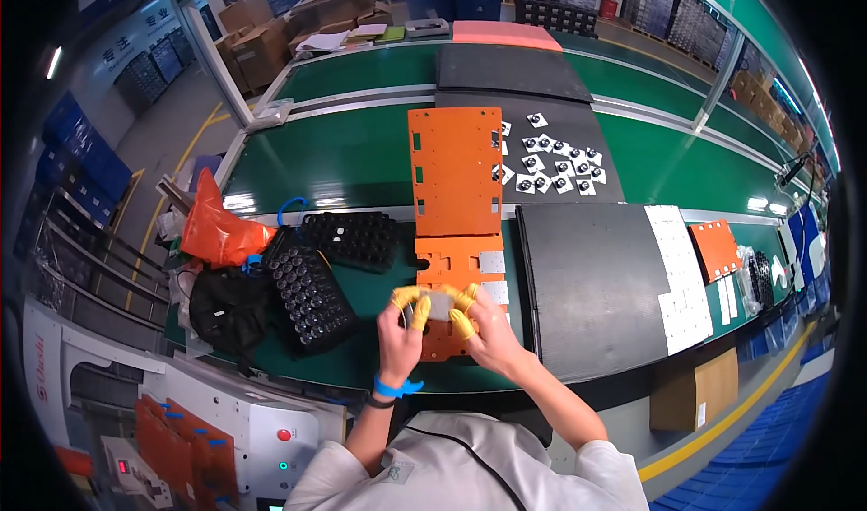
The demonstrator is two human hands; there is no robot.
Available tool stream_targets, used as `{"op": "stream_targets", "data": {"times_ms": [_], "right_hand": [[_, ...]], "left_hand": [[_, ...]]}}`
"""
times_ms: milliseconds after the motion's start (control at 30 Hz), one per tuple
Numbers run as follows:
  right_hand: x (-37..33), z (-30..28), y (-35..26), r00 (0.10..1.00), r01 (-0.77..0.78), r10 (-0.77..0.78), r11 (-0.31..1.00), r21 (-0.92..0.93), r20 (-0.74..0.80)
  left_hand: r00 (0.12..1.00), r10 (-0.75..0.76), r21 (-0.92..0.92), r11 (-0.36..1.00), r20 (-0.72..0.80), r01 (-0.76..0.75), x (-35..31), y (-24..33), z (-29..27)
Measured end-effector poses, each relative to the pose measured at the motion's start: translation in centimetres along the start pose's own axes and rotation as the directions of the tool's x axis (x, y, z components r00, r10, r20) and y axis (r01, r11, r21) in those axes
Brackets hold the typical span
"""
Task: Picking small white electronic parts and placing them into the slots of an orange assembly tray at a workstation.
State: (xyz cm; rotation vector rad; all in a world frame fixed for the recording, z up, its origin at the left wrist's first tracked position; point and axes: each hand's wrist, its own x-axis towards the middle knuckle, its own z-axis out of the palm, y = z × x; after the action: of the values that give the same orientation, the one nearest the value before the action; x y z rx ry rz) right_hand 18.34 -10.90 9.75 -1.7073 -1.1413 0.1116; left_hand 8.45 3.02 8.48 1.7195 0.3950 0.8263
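Note:
My left hand (404, 330) and my right hand (484, 329), with yellow finger cots on the fingertips, pinch a small flat greyish square plate (440, 307) between them. They hold it over the lower part of an orange fixture (447, 265), whose holes and recesses show in part. Similar pale square plates (492, 263) lie along the fixture's right side. Its orange upper panel (456, 170) stretches away behind, with slots along both edges. Beneath my hands, some of the fixture is hidden. A blue band (395, 388) circles my left wrist.
Left of the fixture lie a black tray of clear round parts (312, 299), another black tray (354, 240), an orange bag (219, 227) and a black bag (228, 312). White squares with black round parts (562, 166) sit behind right. A black mat (596, 285) bears white sheets (679, 281).

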Motion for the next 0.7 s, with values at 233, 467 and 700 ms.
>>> {"op": "stream_targets", "data": {"times_ms": [233,467,700], "right_hand": [[-0.3,-2.2,-0.4,0.99,-0.113,0.12,0.99,0.081,-0.077],[-3.0,-2.3,-0.6,0.995,-0.057,0.065,0.993,0.104,-0.071],[-4.1,-2.7,-1.0,0.994,-0.073,0.084,0.987,0.141,-0.074]], "left_hand": [[0.977,0.03,0.242,0.97,-0.211,0.022,4.0,-3.3,0.3],[0.948,-0.102,0.344,0.916,-0.302,0.208,5.2,-8.0,0.7],[0.925,-0.248,0.493,0.79,-0.287,0.365,5.8,-8.2,1.2]]}}
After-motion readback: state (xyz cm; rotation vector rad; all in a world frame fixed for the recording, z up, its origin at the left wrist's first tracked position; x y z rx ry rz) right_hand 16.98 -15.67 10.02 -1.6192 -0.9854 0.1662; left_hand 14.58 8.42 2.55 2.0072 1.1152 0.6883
